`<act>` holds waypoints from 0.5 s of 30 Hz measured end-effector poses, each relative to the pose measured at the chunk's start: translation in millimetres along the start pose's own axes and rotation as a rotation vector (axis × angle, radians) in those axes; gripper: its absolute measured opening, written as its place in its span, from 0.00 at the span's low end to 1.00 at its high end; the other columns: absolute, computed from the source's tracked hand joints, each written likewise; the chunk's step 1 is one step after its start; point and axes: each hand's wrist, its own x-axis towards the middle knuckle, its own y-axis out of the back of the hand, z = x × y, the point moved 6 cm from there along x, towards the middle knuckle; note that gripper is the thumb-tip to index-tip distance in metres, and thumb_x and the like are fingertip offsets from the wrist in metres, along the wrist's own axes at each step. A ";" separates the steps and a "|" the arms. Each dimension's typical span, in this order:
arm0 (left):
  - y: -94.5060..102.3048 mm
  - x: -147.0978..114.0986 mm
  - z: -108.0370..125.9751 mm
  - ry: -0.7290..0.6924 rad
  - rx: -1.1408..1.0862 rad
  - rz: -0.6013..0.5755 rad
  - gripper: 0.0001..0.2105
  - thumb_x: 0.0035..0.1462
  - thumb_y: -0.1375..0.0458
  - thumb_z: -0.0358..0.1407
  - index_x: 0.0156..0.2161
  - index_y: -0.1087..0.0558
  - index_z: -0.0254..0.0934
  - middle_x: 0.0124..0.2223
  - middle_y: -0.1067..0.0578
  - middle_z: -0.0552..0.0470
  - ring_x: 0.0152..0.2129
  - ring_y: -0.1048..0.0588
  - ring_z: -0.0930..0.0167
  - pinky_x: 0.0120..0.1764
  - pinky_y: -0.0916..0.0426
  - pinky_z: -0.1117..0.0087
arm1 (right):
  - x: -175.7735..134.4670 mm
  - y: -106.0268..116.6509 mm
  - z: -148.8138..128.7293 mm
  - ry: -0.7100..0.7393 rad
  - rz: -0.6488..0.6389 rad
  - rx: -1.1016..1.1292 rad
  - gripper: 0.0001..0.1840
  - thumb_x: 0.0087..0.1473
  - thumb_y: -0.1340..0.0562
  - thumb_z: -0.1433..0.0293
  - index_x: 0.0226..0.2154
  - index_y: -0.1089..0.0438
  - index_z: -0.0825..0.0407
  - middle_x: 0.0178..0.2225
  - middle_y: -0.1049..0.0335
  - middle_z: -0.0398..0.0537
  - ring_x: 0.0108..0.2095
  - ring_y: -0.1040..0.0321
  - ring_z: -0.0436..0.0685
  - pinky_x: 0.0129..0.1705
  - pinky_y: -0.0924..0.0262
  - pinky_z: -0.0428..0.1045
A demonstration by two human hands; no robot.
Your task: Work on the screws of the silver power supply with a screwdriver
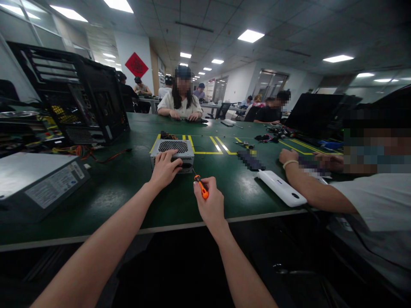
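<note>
Two bare hands are at work on the green table (178, 205): the left hand (163, 169) lies unclenched, its fingers stretched over the top of a small grey metal box (181, 146) with a perforated grille, while the right hand (211, 202) grasps one orange-and-black screwdriver (201, 187) by its handle. No writing can be made out on either. Grey boxes number two; the larger grey box (32, 171), at the near left, bears one white label (55, 185) whose print is too small to read. One red diamond sign (136, 64) at the far left carries a dark mark, not legible.

The screwdriver is at the near right corner of the small box, its long axis slanting from the handle, near and right, to the shaft, far and left. Its tip points at the box's near side; whether it touches cannot be told. The small box sits roughly square to the near table edge, longer from left to right.

One black computer case (80, 94) stands at the left, one white elongated device (281, 188) lies at the right, and one person (180, 104) sits across the table.
</note>
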 end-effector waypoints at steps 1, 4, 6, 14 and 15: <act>0.3 0.1 0.1 0.001 -0.005 0.000 0.04 0.54 0.44 0.35 0.35 0.29 0.41 0.55 0.37 0.46 0.52 0.40 0.60 0.51 0.45 0.53 | -0.2 0.1 -1.0 0.025 -0.001 -0.024 0.09 0.55 0.47 0.64 0.35 0.39 0.51 0.26 0.34 0.42 0.25 0.34 0.53 0.30 0.41 0.48; 1.2 0.3 0.6 0.006 -0.025 -0.004 0.04 0.54 0.45 0.35 0.35 0.29 0.41 0.55 0.37 0.45 0.52 0.40 0.59 0.51 0.46 0.53 | -0.8 1.7 -6.8 0.131 0.010 -0.096 0.05 0.50 0.46 0.72 0.32 0.36 0.51 0.31 0.34 0.45 0.32 0.34 0.54 0.36 0.40 0.49; 1.5 0.4 0.9 0.009 -0.023 -0.009 0.04 0.53 0.45 0.35 0.35 0.28 0.41 0.55 0.37 0.45 0.52 0.40 0.59 0.51 0.46 0.53 | -0.4 2.8 -9.3 0.165 0.016 -0.099 0.06 0.48 0.45 0.74 0.31 0.35 0.50 0.33 0.34 0.46 0.35 0.34 0.54 0.38 0.40 0.49; 0.7 1.5 -0.5 0.025 -0.008 -0.014 0.03 0.52 0.43 0.35 0.34 0.29 0.42 0.55 0.36 0.47 0.52 0.39 0.59 0.50 0.45 0.53 | 2.3 1.4 0.9 0.021 -0.019 0.072 0.10 0.56 0.49 0.64 0.37 0.40 0.52 0.25 0.35 0.40 0.23 0.35 0.50 0.27 0.43 0.45; 0.4 1.9 -1.1 0.025 -0.012 -0.014 0.02 0.52 0.43 0.35 0.33 0.29 0.41 0.54 0.36 0.47 0.51 0.39 0.59 0.50 0.45 0.53 | 2.2 1.9 0.2 0.050 -0.029 0.048 0.08 0.56 0.48 0.65 0.36 0.40 0.52 0.26 0.35 0.41 0.24 0.35 0.50 0.28 0.43 0.45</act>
